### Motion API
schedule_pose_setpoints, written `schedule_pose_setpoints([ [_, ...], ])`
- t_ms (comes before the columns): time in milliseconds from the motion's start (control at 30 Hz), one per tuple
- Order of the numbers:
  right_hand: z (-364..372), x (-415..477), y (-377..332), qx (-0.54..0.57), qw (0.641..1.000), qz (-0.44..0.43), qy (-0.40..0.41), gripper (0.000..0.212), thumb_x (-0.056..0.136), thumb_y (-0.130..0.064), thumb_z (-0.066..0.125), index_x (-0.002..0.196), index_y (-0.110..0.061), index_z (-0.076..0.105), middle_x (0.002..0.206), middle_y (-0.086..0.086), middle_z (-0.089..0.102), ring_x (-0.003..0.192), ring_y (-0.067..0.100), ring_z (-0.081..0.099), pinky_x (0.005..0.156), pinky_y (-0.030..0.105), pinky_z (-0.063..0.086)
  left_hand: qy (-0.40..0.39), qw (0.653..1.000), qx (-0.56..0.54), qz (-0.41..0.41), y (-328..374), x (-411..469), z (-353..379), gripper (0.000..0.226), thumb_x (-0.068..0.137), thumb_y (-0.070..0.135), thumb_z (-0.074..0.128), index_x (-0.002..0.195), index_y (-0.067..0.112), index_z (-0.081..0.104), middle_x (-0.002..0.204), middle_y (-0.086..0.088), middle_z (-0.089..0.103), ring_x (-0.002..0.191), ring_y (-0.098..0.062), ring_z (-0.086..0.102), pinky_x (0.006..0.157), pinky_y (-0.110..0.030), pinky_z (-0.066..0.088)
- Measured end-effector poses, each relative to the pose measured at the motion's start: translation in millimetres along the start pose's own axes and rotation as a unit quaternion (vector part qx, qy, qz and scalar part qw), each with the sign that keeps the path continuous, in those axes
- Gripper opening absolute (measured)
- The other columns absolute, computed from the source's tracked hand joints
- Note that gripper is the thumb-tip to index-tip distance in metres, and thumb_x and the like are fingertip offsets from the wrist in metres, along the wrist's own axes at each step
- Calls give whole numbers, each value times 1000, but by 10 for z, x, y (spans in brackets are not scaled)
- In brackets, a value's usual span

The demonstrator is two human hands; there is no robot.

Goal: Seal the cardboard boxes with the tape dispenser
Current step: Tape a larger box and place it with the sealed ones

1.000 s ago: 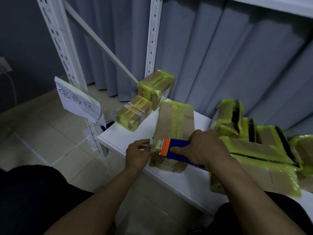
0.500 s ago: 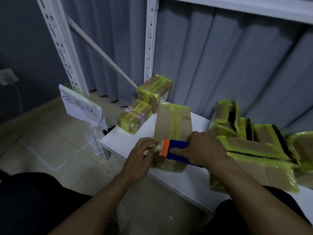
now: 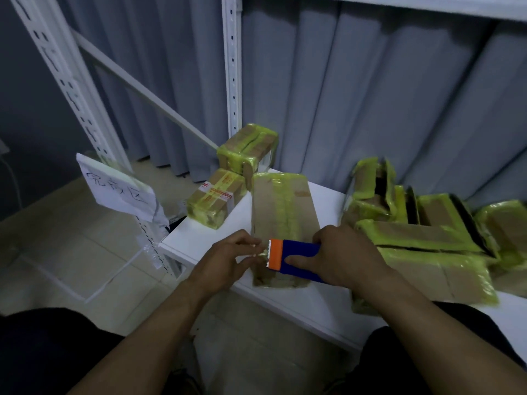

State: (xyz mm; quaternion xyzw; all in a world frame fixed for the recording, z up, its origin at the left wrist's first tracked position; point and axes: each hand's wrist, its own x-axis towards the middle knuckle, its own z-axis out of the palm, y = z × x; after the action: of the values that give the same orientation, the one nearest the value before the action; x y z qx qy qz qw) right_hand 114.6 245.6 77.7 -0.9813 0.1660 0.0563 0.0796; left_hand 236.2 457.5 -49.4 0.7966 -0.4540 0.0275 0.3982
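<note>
Box point(image 3: 281, 206) lies lengthwise on the shelf point(image 3: 196, 240), its near end at the front edge not far from the shelf's left corner. A yellow-green strip already runs along its top. Off the left edge a paper sign point(image 3: 119, 192) hangs on the rack post, and at the back left corner two small taped boxes point(image 3: 216, 201) sit close together. The left hand point(image 3: 228, 258) is what has changed. A second ago it lay against the box's near left corner, steadying it. It has since let go and crossed to the dispenser point(image 3: 296, 259), where thumb and fingertips now close on what looks like the tape end point(image 3: 261, 253), right at the orange toothed blade. The dispenser itself has hardly moved and is held over the box's near end. The right hand point(image 3: 342, 258) is wrapped round its blue body, forefinger along the side. Further right, towards the back, a pile point(image 3: 427, 240) of boxes waits, some with flaps gaping. Freeing the end probably means a fresh strip is about to start. With nothing steadying the box, a pull on the tape could drag it.
</note>
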Motion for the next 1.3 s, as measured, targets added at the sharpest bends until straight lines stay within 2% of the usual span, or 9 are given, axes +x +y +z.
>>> schedule_pose_setpoints([
  [167,-8,-79,44,46,999,-7,1,61,74,-84,63,80,-24,65,69,-8,62,62,8,61,54,24,50,12,1000,-20,-18,20,43,-7,29,85,13,77,114,17,74,109,10,64,105,0,62,88,-29,55],
  [267,-47,-165,129,34,999,2,15,61,73,-84,64,73,-23,61,66,-6,60,59,9,59,52,25,46,21,999,-21,-23,33,52,-12,28,84,11,78,111,19,76,107,12,65,104,2,62,89,-26,55],
  [433,-56,-232,298,9,999,37,28,66,68,-88,64,76,-22,62,70,-4,62,63,12,60,60,32,56,-1,999,-1,-32,90,31,6,24,88,16,75,111,22,73,109,14,62,106,11,57,88,-22,53],
  [667,49,-150,283,14,999,36,22,65,69,-86,65,77,-22,60,73,-4,61,65,14,61,59,31,55,-1,996,82,-35,140,-70,-24,27,92,22,69,117,31,66,115,20,59,107,-2,54,79,-32,56],
  [800,103,-109,286,11,999,33,19,68,69,-87,64,86,-21,62,78,-4,62,69,14,63,61,30,56,-4,995,90,-38,231,-35,-25,39,89,38,71,126,35,60,125,19,56,117,-2,47,89,-24,50],
  [867,107,-110,284,17,999,35,19,70,67,-88,63,87,-21,63,80,-4,63,70,13,63,61,30,56,-13,992,119,-27,270,21,14,37,90,46,68,126,39,63,128,21,56,121,0,44,90,-22,48],
  [967,100,-125,273,20,999,36,8,68,70,-86,64,90,-20,62,83,-4,64,72,13,64,61,28,55,2,987,160,-27,283,54,90,27,93,38,66,120,39,69,125,21,60,121,-1,45,85,-25,52],
  [1067,73,-159,257,43,999,32,3,67,72,-84,65,87,-19,62,78,-4,62,68,11,62,57,26,52,17,982,183,-38,291,9,128,29,93,31,67,121,35,70,124,16,64,123,-8,50,82,-30,55],
  [1300,-78,-275,400,81,995,54,14,74,65,-85,70,82,-13,72,75,4,70,67,16,67,68,39,59,40,977,206,-37,256,-116,143,32,89,28,67,122,29,71,126,6,68,122,-18,59,83,-37,58],
])
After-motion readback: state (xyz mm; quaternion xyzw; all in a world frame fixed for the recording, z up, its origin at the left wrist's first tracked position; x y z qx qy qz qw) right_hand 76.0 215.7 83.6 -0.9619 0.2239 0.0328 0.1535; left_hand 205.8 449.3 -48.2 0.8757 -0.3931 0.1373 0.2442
